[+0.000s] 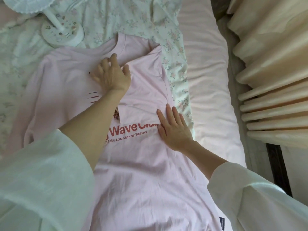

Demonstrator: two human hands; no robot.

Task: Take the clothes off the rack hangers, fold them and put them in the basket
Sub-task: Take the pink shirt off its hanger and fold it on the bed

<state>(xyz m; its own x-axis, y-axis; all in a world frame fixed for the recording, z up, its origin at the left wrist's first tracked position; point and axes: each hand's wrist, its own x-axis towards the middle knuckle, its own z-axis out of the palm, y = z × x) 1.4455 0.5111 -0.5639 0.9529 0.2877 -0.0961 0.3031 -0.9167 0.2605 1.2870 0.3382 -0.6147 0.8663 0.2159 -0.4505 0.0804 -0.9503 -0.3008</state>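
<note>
Pale pink cotton fills the middle of the head view: a pink short-sleeved T-shirt (pixel 133 164) with red lettering across the chest lies spread flat on a bed, its collar pointing away from the person and its hem toward them. Its right side and sleeve are folded inward over the chest, covering the end of the printed words. The left hand (pixel 111 75) rests on the upper chest of the shirt just below the collar, fingers spread and slightly bent, pressing the fabric and holding nothing. The right hand (pixel 173 127) lies flat on the folded edge at the shirt's right side, fingers straight and close together, palm down, touching the cloth beside the lettering. Both forearms come out of loose white sleeves (pixel 41 180). Under the shirt lies a floral-printed white quilt (pixel 133 19), and beside it to the right a pale pink striped bedsheet (pixel 208 80). A white table fan (pixel 61 32) with a sticker-dotted round base lies on the quilt just beyond the shirt's left shoulder. Cream pleated curtains (pixel 270 72) hang along the right edge.
</note>
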